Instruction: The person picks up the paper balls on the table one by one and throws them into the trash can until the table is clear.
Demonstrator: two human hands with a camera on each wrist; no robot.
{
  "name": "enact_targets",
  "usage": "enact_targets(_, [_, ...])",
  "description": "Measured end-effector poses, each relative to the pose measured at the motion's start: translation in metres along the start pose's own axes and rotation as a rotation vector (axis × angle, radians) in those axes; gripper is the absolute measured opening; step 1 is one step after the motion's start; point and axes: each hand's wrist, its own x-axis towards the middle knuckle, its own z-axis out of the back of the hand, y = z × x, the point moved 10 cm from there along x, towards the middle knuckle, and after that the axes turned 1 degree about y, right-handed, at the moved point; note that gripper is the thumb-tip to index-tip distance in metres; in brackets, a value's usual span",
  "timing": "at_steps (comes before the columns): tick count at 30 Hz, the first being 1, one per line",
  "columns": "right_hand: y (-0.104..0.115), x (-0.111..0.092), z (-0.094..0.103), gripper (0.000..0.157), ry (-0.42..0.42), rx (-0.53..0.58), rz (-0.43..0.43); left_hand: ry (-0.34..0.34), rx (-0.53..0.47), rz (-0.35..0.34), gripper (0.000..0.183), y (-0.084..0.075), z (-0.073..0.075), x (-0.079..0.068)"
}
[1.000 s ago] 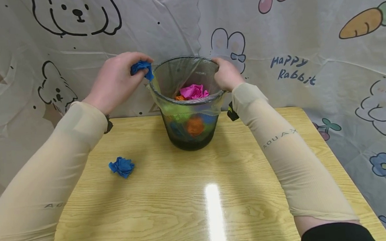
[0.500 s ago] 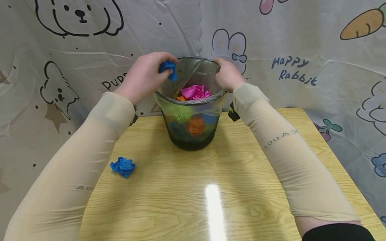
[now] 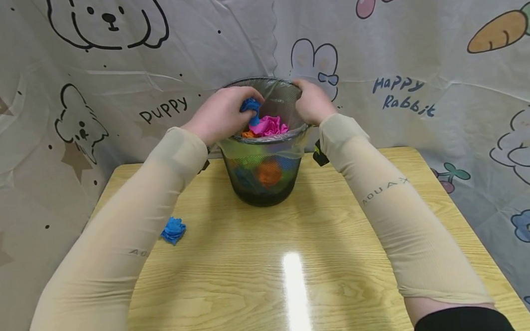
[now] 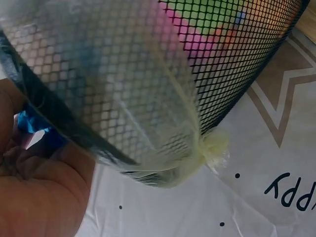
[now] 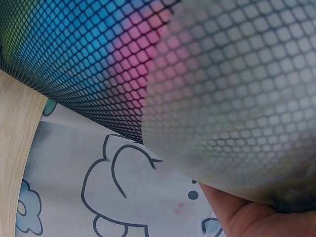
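A black mesh wastebasket with a thin yellowish plastic liner folded over its rim stands near the back of the table. My left hand is over the basket's left rim, pinching a crumpled blue paper ball between thumb and fingers, just above the contents. My right hand grips the rim at the right; its fingers are partly hidden. Inside lie a pink crumpled paper and an orange one. More coloured balls show through the mesh. In the left wrist view, the knotted liner bunches outside the rim.
Another blue paper ball lies on the wooden table at the left, partly covered by my left sleeve. A printed cloth hangs right behind the basket and along both sides.
My left hand has moved right with the blue paper ball, from outside the basket's left rim to over its opening, and slightly down. My right hand has stayed on the rim.
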Motion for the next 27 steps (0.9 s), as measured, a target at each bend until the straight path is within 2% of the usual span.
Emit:
enact_targets(7, [0.001,-0.002,0.001,0.074,-0.004,0.001,0.005,0.082,0.012,0.029,0.037,0.005,-0.011,-0.001])
enact_targets(13, [0.001,-0.002,0.000,0.074,-0.016,-0.001,0.010,0.105,0.030,0.024,0.043,0.005,-0.016,-0.002])
enact_targets(16, [0.001,-0.002,0.000,0.074,-0.014,0.001,0.008,0.113,0.034,0.025,0.054,0.005,-0.017,-0.002])
enact_targets(21, [0.000,-0.002,0.000,0.073,-0.012,0.010,0.002,0.110,0.068,0.018,0.079,0.005,-0.015,-0.003])
enact_targets(27, [0.001,-0.003,0.000,0.074,-0.018,0.002,0.006,0.058,0.125,0.000,0.083,0.006,-0.006,-0.007])
